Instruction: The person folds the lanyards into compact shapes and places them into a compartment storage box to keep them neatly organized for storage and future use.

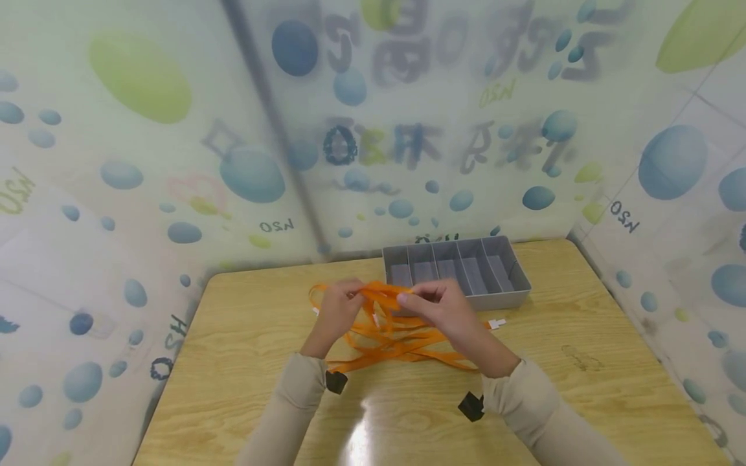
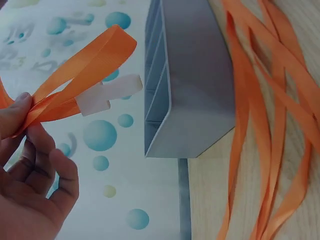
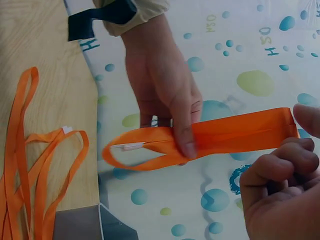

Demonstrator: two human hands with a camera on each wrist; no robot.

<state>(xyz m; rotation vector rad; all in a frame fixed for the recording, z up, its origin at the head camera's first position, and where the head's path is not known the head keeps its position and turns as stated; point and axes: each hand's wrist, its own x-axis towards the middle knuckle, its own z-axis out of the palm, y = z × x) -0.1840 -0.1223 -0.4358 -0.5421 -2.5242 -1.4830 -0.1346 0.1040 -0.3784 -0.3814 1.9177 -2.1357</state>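
Bubble-printed panels in white, blue and green wall off a pale wooden counter (image 1: 245, 362) on three sides. Against the back panel stands a grey divider tray (image 1: 501, 294), split by upright walls into several narrow compartments; the head view shows nothing in them. Just in front of the tray, raised above the counter, both hands hold a stretch of orange ribbon (image 1: 381, 294) between them. The left hand (image 1: 338, 310) is on the side of the ribbon farther from the tray's middle; its grip is clamped on the band, thumb pressing the doubled ribbon (image 3: 225, 137) against the fingers, as the right wrist view shows plainly. Beyond that pinch the ribbon forms a small loop (image 2: 95, 60) with a white tab (image 2: 107, 95) hanging from it. The right hand (image 1: 443, 307), directly before the tray's front wall, has its fingers curled and its thumb (image 3: 307, 117) set on the other end of the same band, so its grip is also closed on the ribbon. Below the hands, more of the orange ribbon lies in loose, crossing strands (image 1: 402, 346) on the counter, running from the tray's front edge toward the person. One white end piece (image 1: 497, 323) rests on the wood just in front of the tray's right corner. Beige sleeves (image 1: 291, 401) cover both forearms, each with a dark strap at the wrist.
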